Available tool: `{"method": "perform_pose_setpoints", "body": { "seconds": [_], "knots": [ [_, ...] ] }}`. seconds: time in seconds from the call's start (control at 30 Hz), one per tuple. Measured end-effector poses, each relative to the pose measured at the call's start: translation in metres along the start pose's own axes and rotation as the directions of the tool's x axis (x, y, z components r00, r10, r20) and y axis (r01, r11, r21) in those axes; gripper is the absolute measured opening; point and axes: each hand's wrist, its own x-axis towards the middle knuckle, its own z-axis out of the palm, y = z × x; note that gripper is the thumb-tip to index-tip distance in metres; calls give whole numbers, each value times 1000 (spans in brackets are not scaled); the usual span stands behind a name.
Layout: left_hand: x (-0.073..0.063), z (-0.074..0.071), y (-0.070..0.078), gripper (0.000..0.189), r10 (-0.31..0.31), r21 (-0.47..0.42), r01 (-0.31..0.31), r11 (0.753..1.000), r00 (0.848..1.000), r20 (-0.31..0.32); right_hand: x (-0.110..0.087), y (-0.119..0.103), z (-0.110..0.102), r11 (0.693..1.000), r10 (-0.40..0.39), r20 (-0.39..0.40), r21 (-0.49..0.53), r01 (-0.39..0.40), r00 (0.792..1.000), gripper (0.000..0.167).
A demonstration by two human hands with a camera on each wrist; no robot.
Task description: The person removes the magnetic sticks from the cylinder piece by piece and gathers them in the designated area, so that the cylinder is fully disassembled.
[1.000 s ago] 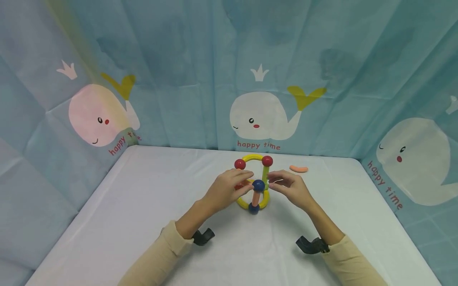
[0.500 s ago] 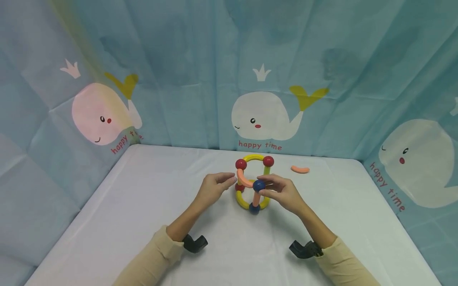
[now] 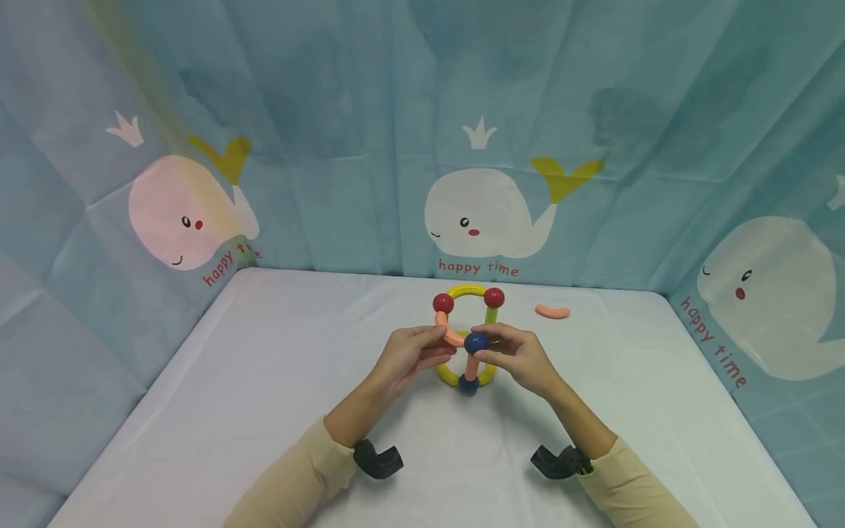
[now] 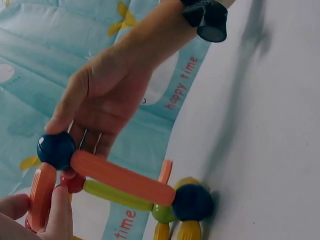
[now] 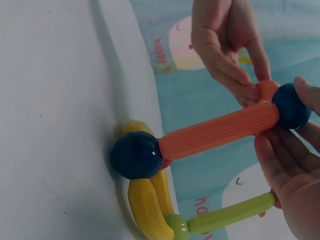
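A ball-and-stick construction stands on the white table, with red balls (image 3: 494, 297), a green stick (image 5: 232, 212) and yellow curved sticks (image 3: 488, 372) at its foot. An upright orange stick (image 5: 220, 131) joins a lower blue ball (image 5: 136, 155) to an upper blue ball (image 3: 476, 342). My right hand (image 3: 526, 359) holds that upper ball between thumb and fingers. From it an orange curved stick (image 4: 42, 196) runs toward the far left red ball (image 3: 443, 303). My left hand (image 3: 411, 357) pinches this curved stick, partly covering it and the frame's left side.
A loose orange curved stick (image 3: 552, 312) lies on the table (image 3: 264, 381) to the right behind the construction. A blue curtain (image 3: 343, 147) printed with whales hangs along the back and sides. Each wrist carries a black camera mount (image 3: 378, 460).
My right hand has come left and taken hold of the upper blue ball. The left hand drew away from that ball leftward, then came back and now pinches the orange curved stick.
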Motion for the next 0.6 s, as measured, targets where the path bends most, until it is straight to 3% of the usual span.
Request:
{"method": "perform_pose_setpoints", "body": {
  "seconds": [0.1, 0.23, 0.4, 0.6],
  "knots": [
    [-2, 3, 1, 35, -28, -121, 26, 992, 999, -15, 0, 0, 0, 1000, -8, 0, 7, 8, 1000, 39],
    [-2, 7, 1, 35, -28, -193, 19, 981, 999, -45, 0, -1, 0, 1000, -17, 3, 13, 17, 1000, 38],
    [-1, 9, 2, 39, -8, -186, -5, 982, 997, -73, -1, 0, 1, 998, -8, 13, 60, 8, 1000, 40],
    [1, 9, 4, 34, -1, -119, -13, 993, 994, -112, -1, -1, 2, 997, 4, 16, 77, -5, 1000, 42]
  ]
}}
